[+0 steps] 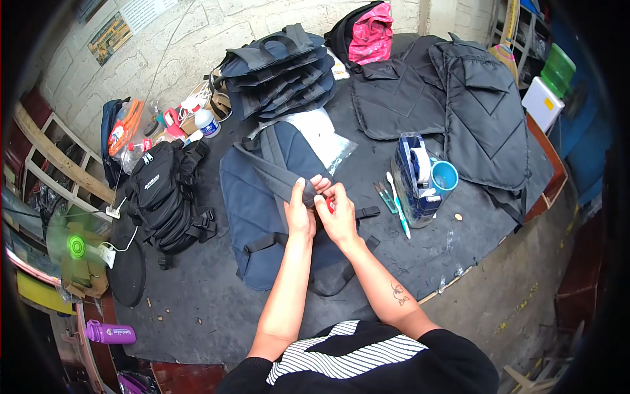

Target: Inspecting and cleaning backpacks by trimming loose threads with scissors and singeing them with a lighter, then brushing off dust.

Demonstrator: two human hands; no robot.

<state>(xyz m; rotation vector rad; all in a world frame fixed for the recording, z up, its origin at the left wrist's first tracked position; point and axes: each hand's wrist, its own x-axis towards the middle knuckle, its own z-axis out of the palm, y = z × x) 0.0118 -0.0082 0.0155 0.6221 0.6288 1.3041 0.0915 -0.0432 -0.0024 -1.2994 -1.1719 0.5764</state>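
A navy backpack panel with straps and buckles lies on the dark table in front of me. My left hand is closed on its padded grey shoulder strap, near the strap's lower end. Close beside it, my right hand is closed, its fingertips at the strap's edge. A small red object shows between the right fingers; most of it is hidden, so its kind cannot be told. Black webbing sticks out to the right of the hands.
Left stands a black backpack; behind, a stack of navy panels. To the right are a toothbrush, green-handled snips, a tape dispenser, a blue mug and quilted black panels. A small green fan is far left.
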